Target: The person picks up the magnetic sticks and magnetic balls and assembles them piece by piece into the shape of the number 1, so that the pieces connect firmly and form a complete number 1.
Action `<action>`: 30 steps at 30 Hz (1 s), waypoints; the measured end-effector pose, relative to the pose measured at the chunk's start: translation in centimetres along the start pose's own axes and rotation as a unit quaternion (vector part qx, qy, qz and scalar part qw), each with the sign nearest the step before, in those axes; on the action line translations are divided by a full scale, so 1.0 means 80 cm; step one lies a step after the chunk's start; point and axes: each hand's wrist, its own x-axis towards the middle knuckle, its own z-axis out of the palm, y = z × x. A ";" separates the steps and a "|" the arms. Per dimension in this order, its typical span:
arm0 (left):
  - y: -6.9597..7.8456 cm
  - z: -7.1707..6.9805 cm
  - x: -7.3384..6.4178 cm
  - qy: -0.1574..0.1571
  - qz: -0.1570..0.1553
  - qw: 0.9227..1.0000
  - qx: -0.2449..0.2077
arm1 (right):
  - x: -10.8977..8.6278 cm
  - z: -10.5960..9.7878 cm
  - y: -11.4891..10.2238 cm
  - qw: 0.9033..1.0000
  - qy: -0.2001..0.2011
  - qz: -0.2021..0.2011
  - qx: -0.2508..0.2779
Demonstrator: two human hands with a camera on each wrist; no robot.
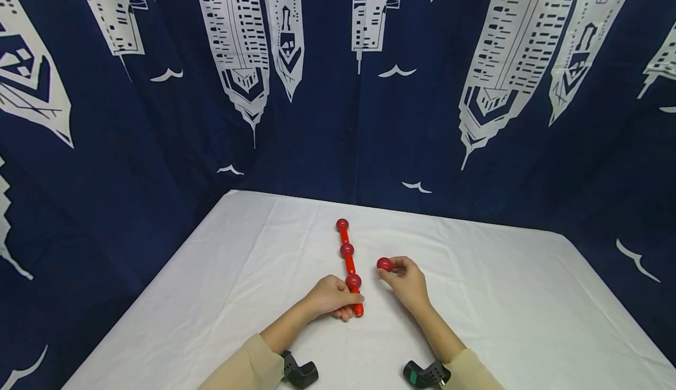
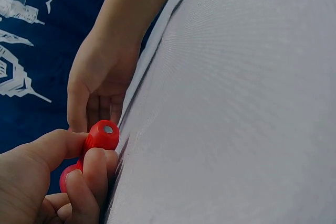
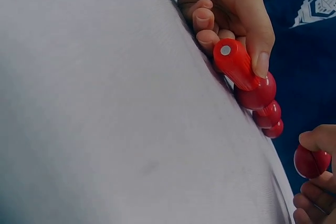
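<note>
A chain of red balls and red rods (image 1: pixel 350 264) runs up the middle of the white table in the head view. My left hand (image 1: pixel 331 297) pinches its nearest rod (image 3: pixel 234 65) between thumb and fingers. That rod's free end shows a small silver disc (image 2: pixel 108 129). A loose red ball (image 1: pixel 384 264) is held in the fingertips of my right hand (image 1: pixel 411 284), to the right of the chain and apart from it. In the right wrist view this ball (image 3: pixel 311 161) has a visible seam. The left wrist view hides most of the chain behind the fingers.
The white cloth-covered table (image 1: pixel 507 296) spreads out on both sides of the hands. Behind it hangs a dark blue curtain (image 1: pixel 338 143) printed with white buildings and birds. A black wrist device (image 1: pixel 301 373) sits by the left sleeve, another wrist device (image 1: pixel 425 373) by the right.
</note>
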 end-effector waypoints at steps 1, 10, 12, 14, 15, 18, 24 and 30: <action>0.001 0.000 0.000 0.000 -0.002 1.000 -0.002 | -0.001 -0.001 -0.001 1.000 -0.004 0.003 -0.001; 0.002 0.002 -0.002 0.004 0.002 1.000 -0.001 | -0.016 -0.008 -0.012 0.999 -0.038 0.009 0.006; 0.002 0.002 -0.002 0.005 0.002 1.000 0.000 | -0.019 -0.009 -0.014 0.999 -0.043 0.010 0.013; 0.003 0.002 -0.001 0.006 0.000 1.000 0.000 | -0.023 -0.009 -0.016 0.999 -0.047 0.012 0.021; 0.003 0.002 -0.001 0.006 0.000 1.000 0.000 | -0.025 -0.009 -0.018 0.998 -0.049 0.012 0.026; 0.003 0.002 0.000 0.006 -0.001 1.000 -0.002 | -0.031 -0.009 -0.021 0.998 -0.054 0.013 0.039; 0.003 0.002 0.001 0.003 0.002 1.000 -0.006 | -0.043 -0.008 -0.026 0.997 -0.065 0.016 0.050; 0.000 0.002 0.001 0.001 0.002 1.000 -0.009 | -0.054 -0.006 -0.028 0.995 -0.073 0.012 0.066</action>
